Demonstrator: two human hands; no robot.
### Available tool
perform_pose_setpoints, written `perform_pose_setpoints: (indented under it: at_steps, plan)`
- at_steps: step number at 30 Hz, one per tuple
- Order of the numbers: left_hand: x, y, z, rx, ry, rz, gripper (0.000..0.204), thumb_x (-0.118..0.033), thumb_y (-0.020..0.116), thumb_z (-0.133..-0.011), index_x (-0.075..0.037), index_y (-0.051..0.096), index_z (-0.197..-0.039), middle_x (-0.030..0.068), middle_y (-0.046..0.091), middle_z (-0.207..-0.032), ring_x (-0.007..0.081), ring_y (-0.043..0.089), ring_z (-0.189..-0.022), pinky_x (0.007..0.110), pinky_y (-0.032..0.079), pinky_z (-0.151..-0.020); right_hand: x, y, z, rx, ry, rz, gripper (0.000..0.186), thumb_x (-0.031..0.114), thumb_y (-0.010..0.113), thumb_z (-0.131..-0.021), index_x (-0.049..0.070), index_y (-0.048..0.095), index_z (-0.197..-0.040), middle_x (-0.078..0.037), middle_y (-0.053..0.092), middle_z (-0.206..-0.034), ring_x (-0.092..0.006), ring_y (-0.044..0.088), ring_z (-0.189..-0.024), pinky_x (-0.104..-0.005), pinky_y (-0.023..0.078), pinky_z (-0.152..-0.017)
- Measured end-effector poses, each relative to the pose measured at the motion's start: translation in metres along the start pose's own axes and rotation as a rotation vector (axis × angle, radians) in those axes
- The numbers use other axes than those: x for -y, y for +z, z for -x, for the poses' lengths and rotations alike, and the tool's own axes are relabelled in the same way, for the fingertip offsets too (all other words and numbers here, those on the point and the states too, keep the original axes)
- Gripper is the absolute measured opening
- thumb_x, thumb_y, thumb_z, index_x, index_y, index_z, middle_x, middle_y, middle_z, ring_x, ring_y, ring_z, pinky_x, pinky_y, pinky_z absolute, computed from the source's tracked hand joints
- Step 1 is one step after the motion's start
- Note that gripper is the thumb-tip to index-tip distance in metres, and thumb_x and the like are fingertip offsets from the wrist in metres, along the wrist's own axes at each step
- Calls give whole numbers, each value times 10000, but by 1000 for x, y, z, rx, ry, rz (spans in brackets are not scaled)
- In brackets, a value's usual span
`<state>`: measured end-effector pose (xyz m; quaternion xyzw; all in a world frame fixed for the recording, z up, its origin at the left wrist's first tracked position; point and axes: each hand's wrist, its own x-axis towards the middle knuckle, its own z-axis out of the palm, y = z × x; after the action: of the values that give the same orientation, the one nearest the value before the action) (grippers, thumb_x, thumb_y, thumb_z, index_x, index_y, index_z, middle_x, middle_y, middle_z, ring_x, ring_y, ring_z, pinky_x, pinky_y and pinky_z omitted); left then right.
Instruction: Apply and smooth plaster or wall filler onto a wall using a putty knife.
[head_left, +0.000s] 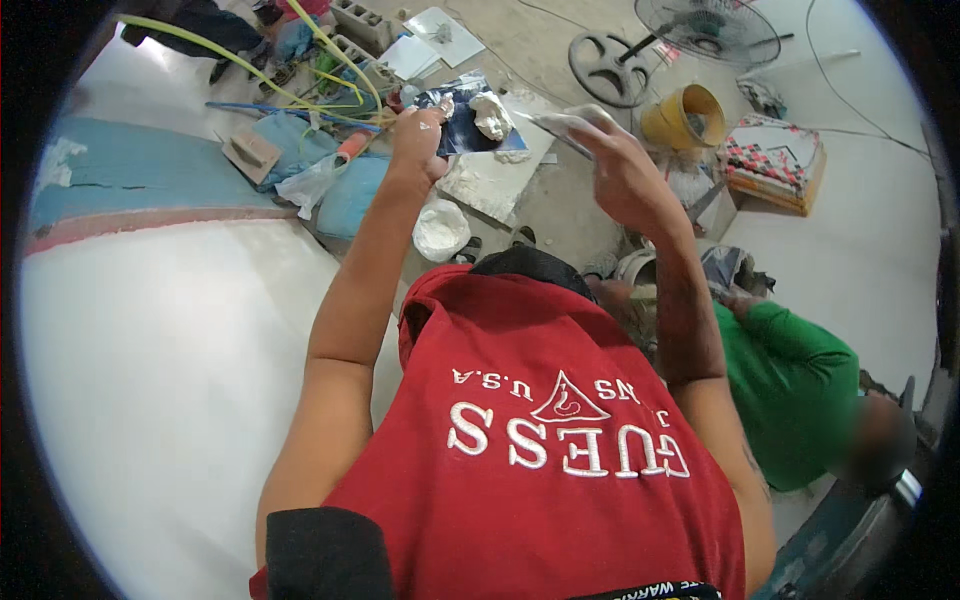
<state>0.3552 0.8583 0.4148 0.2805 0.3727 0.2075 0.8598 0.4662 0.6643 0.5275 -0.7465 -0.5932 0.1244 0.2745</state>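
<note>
My left hand (420,140) grips the near-left edge of a dark blue, glossy flat board (462,132), held level in front of me. A lump of wet white plaster (490,117) lies on the board's right part, and some white smears mark my fingers. To the right of the board, my right hand (622,165) is closed around a flat trowel (568,128), its pale blade pointing left, apart from the plaster. The trowel's handle is hidden by my fingers. Below the board stands a white bucket (440,230) with white material inside.
A plaster-spattered white panel (485,188) lies on the floor beyond the bucket. Yellow and blue tubes (300,100) clutter the left. A fan (610,70), yellow bucket (680,118) and checkered-topped box (772,160) stand right. A person in green (790,385) is close on my right.
</note>
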Motion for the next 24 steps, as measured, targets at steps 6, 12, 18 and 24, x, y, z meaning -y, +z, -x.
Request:
perform_pose_setpoints:
  at_steps: [6, 12, 18, 24]
  plan:
    - [25, -14, -36, -3, 34, -195, 114, -72, 534, -786, 23, 490, -833, 113, 545, -745, 210, 574, -593, 351, 477, -460, -7, 29, -20, 227, 91, 60, 563, -116, 388, -598, 65, 502, -1118, -197, 476, -1066, -374, 478, -954, -402, 391, -809]
    - [44, -33, -74, -96, 1, -424, 91, -71, 559, -769, 0, 504, -784, 97, 563, -714, 197, 585, -575, 338, 495, -475, -29, 64, -29, 255, -31, 53, 532, -65, 413, -593, 74, 527, -1094, -203, 542, -894, -377, 533, -815, -420, 425, -714]
    - [50, -42, -108, -152, -210, -633, 137, -133, 562, -773, -4, 536, -811, 72, 550, -695, 203, 562, -556, 367, 446, -429, -75, 89, -56, 471, -85, -64, 584, -72, 406, -553, 33, 522, -1116, -240, 578, -894, -366, 550, -817, -411, 423, -732]
    - [7, -65, -117, -109, -55, -488, 162, -151, 552, -759, -27, 524, -860, 78, 560, -769, 227, 574, -652, 405, 455, -503, -64, 53, -67, 693, 47, -211, 575, -97, 481, -574, 19, 503, -1137, -132, 594, -974, -202, 577, -842, -289, 453, -763]
